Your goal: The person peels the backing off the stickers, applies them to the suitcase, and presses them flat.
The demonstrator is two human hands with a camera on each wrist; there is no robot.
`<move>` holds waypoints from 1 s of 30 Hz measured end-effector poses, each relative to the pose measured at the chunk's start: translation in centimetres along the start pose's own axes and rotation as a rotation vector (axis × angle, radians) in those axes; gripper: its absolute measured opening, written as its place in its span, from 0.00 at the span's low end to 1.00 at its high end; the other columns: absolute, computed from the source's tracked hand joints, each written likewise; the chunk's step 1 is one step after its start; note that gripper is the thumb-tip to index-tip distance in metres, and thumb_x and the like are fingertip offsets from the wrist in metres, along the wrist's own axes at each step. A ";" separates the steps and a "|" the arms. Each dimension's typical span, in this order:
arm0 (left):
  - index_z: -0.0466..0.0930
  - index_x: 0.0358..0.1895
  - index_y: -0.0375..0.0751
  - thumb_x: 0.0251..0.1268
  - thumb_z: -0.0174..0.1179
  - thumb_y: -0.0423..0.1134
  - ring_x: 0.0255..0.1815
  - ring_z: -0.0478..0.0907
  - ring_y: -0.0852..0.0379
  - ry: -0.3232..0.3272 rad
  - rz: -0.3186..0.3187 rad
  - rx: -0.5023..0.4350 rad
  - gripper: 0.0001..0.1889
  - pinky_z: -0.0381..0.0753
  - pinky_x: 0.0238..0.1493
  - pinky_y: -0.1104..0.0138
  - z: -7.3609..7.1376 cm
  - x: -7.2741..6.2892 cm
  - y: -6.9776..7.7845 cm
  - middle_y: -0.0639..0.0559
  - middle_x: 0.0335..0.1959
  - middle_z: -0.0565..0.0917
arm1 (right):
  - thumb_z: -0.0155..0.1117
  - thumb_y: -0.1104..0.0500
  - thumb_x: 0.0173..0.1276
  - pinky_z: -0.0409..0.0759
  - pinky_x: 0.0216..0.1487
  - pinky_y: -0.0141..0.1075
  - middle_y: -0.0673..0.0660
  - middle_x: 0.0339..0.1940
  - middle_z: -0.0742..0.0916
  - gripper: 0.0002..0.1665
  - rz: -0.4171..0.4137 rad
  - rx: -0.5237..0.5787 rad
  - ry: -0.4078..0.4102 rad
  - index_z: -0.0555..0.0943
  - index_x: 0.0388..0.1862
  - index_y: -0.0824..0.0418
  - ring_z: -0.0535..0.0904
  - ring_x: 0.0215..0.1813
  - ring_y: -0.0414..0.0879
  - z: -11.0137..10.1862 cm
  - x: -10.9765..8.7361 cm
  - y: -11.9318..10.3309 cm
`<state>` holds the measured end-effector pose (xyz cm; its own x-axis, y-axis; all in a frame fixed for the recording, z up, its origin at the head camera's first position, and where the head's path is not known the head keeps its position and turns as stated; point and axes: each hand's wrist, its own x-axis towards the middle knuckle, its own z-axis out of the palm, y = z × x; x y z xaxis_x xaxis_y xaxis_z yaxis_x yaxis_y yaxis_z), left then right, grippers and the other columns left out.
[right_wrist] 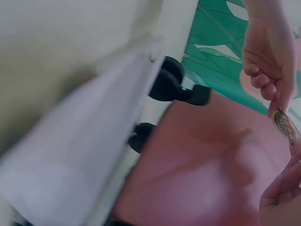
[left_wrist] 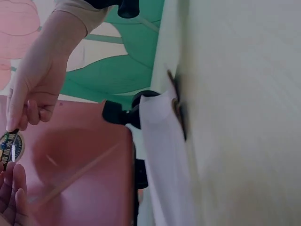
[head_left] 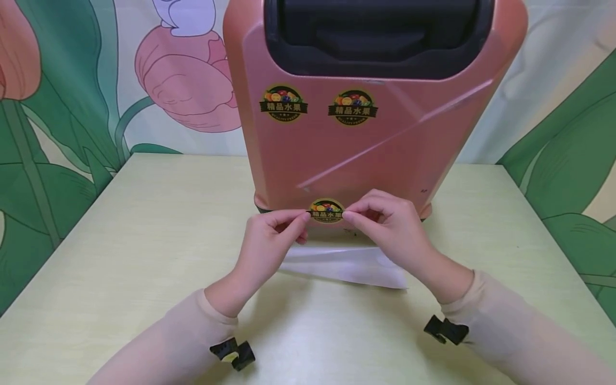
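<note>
Between my two hands is a round fruit sticker (head_left: pixel 326 210) with a dark banner, held in front of the lower part of a pink suitcase (head_left: pixel 366 144). My left hand (head_left: pixel 269 240) pinches the banner's left end between thumb and forefinger. At the right end, the thumb and forefinger of my right hand (head_left: pixel 392 227) pinch it too. The left wrist view shows the sticker (left_wrist: pixel 11 146) from the side, apart from the suitcase face. Two matching stickers, one on the left (head_left: pixel 283 104) and one in the middle (head_left: pixel 353 107), are stuck higher on the suitcase.
A white glossy sheet (head_left: pixel 341 264) lies on the pale table (head_left: pixel 144 240) below my hands, its edge curling up. The suitcase stands upright on black wheels (right_wrist: pixel 167 80), with a dark recessed handle (head_left: pixel 380 32) on top. Behind hangs a flower-patterned cloth (head_left: pixel 187 80).
</note>
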<state>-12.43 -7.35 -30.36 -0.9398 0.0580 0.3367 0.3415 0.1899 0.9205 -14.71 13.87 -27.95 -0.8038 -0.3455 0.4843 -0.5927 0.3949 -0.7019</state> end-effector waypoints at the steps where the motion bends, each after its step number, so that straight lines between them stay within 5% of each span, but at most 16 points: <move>1: 0.85 0.36 0.31 0.61 0.61 0.32 0.21 0.78 0.55 0.016 0.006 -0.004 0.07 0.80 0.29 0.66 -0.2 0.0 0.1 0.46 0.19 0.81 | 0.70 0.65 0.56 0.70 0.23 0.31 0.44 0.26 0.81 0.03 -0.028 -0.004 0.010 0.86 0.30 0.59 0.71 0.24 0.42 -0.1 0.3 -0.2; 4: 0.85 0.35 0.29 0.61 0.60 0.30 0.21 0.78 0.57 0.072 0.017 -0.023 0.07 0.80 0.28 0.67 -0.8 0.3 0.2 0.45 0.19 0.81 | 0.69 0.65 0.57 0.69 0.23 0.31 0.45 0.26 0.81 0.01 -0.068 0.000 0.053 0.85 0.29 0.61 0.70 0.24 0.42 -0.4 1.1 -0.9; 9: 0.84 0.36 0.27 0.64 0.57 0.31 0.22 0.77 0.59 0.193 0.051 -0.046 0.08 0.78 0.27 0.71 -2.1 0.9 -0.3 0.48 0.19 0.80 | 0.66 0.63 0.61 0.69 0.27 0.30 0.49 0.29 0.82 0.03 -0.006 0.022 0.097 0.84 0.32 0.63 0.71 0.27 0.43 -1.0 2.3 -1.5; 13: 0.84 0.38 0.31 0.65 0.54 0.32 0.30 0.75 0.55 0.329 0.154 -0.022 0.10 0.72 0.27 0.72 -2.8 1.5 -0.4 0.45 0.26 0.80 | 0.64 0.61 0.63 0.70 0.29 0.30 0.53 0.31 0.84 0.07 0.040 0.039 0.082 0.84 0.37 0.63 0.71 0.28 0.44 -1.1 3.3 -1.7; 16: 0.80 0.47 0.31 0.64 0.54 0.31 0.43 0.73 0.55 0.399 0.255 -0.021 0.11 0.72 0.39 0.69 -3.1 2.1 -0.5 0.41 0.39 0.78 | 0.64 0.59 0.64 0.69 0.27 0.30 0.56 0.28 0.83 0.09 0.047 0.050 0.078 0.84 0.39 0.63 0.70 0.26 0.44 -1.0 3.9 -1.8; 19: 0.70 0.60 0.34 0.63 0.56 0.32 0.58 0.65 0.59 0.392 0.297 0.001 0.21 0.66 0.53 0.64 -3.4 2.9 -0.5 0.47 0.56 0.72 | 0.64 0.58 0.64 0.66 0.24 0.30 0.58 0.23 0.81 0.09 0.046 0.057 0.078 0.84 0.38 0.63 0.68 0.23 0.44 -0.9 4.5 -1.9; 22: 0.57 0.70 0.41 0.62 0.60 0.36 0.67 0.55 0.63 0.332 0.266 0.028 0.33 0.58 0.62 0.62 -3.5 3.8 -0.3 0.54 0.67 0.61 | 0.63 0.58 0.64 0.62 0.21 0.31 0.56 0.18 0.77 0.09 0.051 0.059 0.081 0.84 0.38 0.62 0.65 0.20 0.44 -0.7 5.0 -2.0; 30: 0.39 0.74 0.40 0.58 0.64 0.38 0.72 0.44 0.65 0.225 0.238 -0.043 0.48 0.46 0.70 0.63 -2.9 5.4 1.1 0.52 0.74 0.48 | 0.64 0.58 0.64 0.61 0.16 0.32 0.53 0.13 0.74 0.10 0.071 0.073 0.091 0.85 0.38 0.63 0.63 0.14 0.44 -0.3 5.7 -2.4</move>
<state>-17.07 -9.71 -26.97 -0.8093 -0.1233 0.5743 0.5559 0.1547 0.8167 -17.88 11.18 -23.35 -0.8471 -0.2387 0.4749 -0.5312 0.3514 -0.7709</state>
